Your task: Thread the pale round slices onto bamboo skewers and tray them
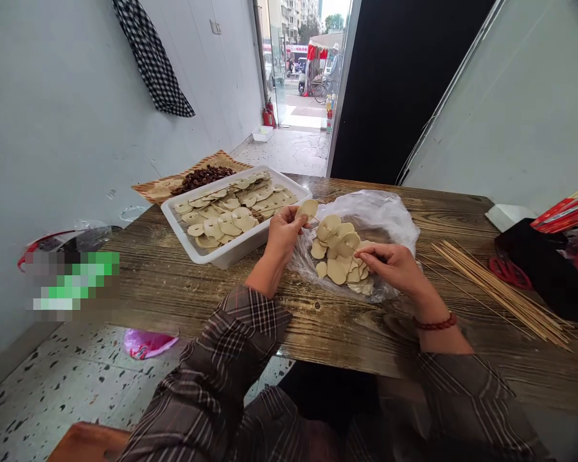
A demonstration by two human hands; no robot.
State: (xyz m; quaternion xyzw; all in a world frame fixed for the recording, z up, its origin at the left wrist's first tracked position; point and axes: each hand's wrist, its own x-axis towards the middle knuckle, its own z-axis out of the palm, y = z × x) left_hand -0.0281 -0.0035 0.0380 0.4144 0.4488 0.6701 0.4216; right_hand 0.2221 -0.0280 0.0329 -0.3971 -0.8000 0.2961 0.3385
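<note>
My left hand (283, 234) pinches a round, pale slice (309, 208) of what looks like dough or bean curd, held upright over the gap between tray and bag. My right hand (390, 266) is closed on the end of a thin bamboo skewer, mostly hidden by several similar slices (336, 232) that appear threaded along it. The skewer's far end points at the slice in my left hand. Beneath lie loose slices (337, 271) on a clear plastic bag (390, 212). Left of it, a white tray (200, 258) holds rows of skewered slices (228, 223).
Bare bamboo skewers (501, 292) lie at right on the wooden table (212, 295), beside red-handled scissors (510, 273) and a black container (534, 256). Small dark brown pieces (205, 178) sit on patterned paper (157, 188) behind the tray. A pink bag (149, 343) is on the floor.
</note>
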